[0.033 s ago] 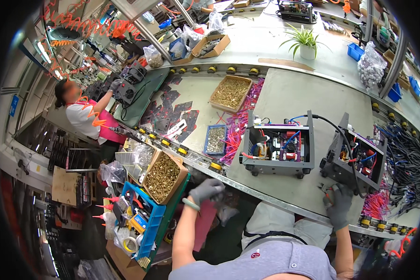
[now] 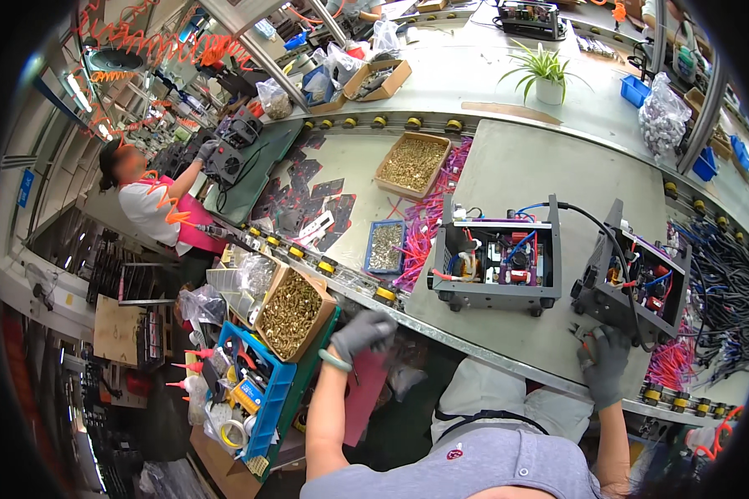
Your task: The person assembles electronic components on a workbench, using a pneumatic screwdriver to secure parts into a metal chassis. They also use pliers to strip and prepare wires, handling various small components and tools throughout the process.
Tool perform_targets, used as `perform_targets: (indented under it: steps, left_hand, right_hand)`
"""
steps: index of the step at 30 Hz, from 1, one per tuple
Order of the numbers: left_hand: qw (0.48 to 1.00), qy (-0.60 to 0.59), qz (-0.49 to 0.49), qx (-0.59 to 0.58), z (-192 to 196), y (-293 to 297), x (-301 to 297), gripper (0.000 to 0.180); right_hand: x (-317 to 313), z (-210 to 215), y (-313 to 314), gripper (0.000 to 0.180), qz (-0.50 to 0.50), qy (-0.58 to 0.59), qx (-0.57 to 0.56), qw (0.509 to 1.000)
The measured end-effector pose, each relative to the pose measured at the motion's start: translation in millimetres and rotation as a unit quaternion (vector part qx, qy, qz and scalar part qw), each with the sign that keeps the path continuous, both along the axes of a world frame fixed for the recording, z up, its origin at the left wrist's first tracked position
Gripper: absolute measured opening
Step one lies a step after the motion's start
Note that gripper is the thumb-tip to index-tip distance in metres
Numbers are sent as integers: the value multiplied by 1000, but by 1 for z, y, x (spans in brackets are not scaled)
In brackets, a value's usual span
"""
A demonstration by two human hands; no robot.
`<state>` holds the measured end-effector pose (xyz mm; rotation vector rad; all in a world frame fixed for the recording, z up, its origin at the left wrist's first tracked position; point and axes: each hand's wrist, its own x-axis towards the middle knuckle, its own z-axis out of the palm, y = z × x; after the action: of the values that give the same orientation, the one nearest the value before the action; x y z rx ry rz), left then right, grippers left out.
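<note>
Left hand (image 2: 359, 333) beside screw box (image 2: 294, 312), table edge.

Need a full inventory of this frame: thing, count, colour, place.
open metal chassis: 1, grey, bench centre, wiring inside
second chassis: 1, grey, to its right, tilted
black cable: 1, joins the two
screw boxes: 2 cardboard, brass screws; one at bench's left edge, one further back
small tray: 1, blue, between them
cable ties: pile, pink, beside tray
potted plant: 1, green, far table
co-worker: 1, white top, left
left hand: grey glove, beside near screw box, holding unclear
right hand: grey glove, at second chassis base, gripping a small tool
</note>
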<state>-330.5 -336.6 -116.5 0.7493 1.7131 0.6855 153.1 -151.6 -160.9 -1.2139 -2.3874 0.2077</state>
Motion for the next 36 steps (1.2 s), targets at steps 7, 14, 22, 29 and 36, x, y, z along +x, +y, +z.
perform_targets:
  steps: [7,14,22,29,36]
  left_hand:
    - [913,56,355,194,-10,69,-107,27]
    - [943,150,173,241,-35,170,-75,36]
    - [946,257,37,196,-24,252,48,34]
    - [944,276,19,177,-27,258,48,34]
    - [946,256,60,188,-40,218,-10,34]
  right_hand:
    - [20,7,-7,45,7,53,37,998]
    - [140,87,-42,44,-250,81,138,955]
    - [283,110,-145,58,-597,37,332,730]
    - [394,62,-183,42,-603,-171,137,767]
    - [463,65,-141,29,-657,-238,-44,714]
